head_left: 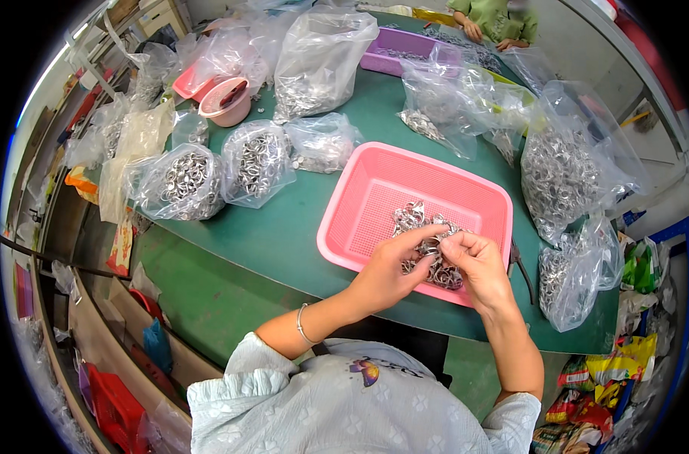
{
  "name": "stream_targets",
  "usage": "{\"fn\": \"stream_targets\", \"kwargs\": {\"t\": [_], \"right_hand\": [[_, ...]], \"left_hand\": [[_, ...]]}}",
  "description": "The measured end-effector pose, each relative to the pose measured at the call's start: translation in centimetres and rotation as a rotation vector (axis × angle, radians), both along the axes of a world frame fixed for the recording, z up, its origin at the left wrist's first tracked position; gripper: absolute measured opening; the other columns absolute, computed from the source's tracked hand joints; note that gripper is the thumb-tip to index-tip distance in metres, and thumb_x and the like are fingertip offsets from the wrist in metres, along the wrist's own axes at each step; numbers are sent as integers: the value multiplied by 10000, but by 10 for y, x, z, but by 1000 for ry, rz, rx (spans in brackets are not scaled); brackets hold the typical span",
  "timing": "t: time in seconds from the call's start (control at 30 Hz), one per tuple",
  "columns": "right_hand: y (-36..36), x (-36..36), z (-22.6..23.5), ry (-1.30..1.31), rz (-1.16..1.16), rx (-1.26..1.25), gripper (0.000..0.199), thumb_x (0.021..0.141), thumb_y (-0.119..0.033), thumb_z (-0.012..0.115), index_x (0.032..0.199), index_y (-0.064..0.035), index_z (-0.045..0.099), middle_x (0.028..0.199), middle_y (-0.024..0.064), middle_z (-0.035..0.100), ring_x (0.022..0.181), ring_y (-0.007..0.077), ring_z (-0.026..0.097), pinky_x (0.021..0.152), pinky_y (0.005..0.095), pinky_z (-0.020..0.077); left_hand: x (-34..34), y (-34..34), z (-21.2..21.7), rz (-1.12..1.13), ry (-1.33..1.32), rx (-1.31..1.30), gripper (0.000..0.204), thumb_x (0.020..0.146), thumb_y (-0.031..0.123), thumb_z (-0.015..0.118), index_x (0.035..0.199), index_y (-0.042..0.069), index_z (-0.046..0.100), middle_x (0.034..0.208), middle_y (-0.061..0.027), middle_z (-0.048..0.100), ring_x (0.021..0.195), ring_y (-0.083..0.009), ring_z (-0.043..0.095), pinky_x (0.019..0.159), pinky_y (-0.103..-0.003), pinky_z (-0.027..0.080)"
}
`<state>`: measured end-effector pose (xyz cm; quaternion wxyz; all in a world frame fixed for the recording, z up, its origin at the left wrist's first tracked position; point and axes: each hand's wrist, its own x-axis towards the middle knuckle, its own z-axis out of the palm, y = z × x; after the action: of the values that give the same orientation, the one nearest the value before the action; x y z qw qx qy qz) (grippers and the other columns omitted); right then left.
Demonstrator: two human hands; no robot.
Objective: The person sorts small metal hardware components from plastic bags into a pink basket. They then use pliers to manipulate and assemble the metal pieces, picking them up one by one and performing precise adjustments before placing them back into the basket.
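Metal rings (429, 247) sit pinched between both hands' closed fingers (427, 235) over the pink basket (374, 189).

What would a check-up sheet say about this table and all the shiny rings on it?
Surface: green table, mostly covered.
Job's things: pink basket holding a pile of metal rings; both hands work over it.
Clutter: clear bags of rings, a pink bowl, a purple tray, dark pliers beside the basket.
Hands: left hand and right hand pinch small metal rings together between the fingertips.
Cables: nothing seen.
Surroundings: another person's hands at the far end; shelves on the left; colourful wrappers on the right.
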<state>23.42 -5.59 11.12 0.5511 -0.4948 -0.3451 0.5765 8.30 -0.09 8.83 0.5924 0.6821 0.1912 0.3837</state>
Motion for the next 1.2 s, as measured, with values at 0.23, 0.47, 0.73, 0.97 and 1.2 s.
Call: {"fn": "stream_targets", "kwargs": {"t": [0.23,0.47,0.73,0.97,1.2], "right_hand": [[-5,5,-1,22,-76,28,131,845,-124,579,863,3,604,713,7,574,645,60,499,616,194,398],[-44,63,-5,-1082,-409,111,257,800,-125,601,982,46,543,826,95,562,763,197,520,725,298,415],[-100,112,-91,-1852,-415,-329,617,755,-351,633,1149,79,432,1184,227,443,1065,378,409,884,481,334],[-82,95,-99,-1872,-445,-413,484,761,-225,596,1101,87,450,1010,192,479,971,342,440,813,436,371],[-95,115,-91,-1627,-620,-153,364,805,-80,464,1128,88,433,958,238,475,813,322,515,711,369,428]], "left_hand": [[2,8,1,-161,-90,-348,414,826,-63,490,1229,-16,408,1079,-129,557,951,-148,568,798,-261,490],[-8,16,10,-253,-68,-574,388,870,22,463,1250,-11,397,1012,-127,597,818,-157,606,693,-229,502],[-4,14,-5,-253,-328,-831,379,890,61,450,1251,-37,387,1102,-143,551,836,-135,577,651,-211,490],[-10,11,1,-164,-179,-666,396,844,58,544,1208,-38,422,1079,-161,567,744,-123,578,567,-189,479],[-12,6,3,-179,-207,-571,441,805,-8,561,1222,-40,424,1098,-138,549,739,-104,568,572,-187,452]]}}
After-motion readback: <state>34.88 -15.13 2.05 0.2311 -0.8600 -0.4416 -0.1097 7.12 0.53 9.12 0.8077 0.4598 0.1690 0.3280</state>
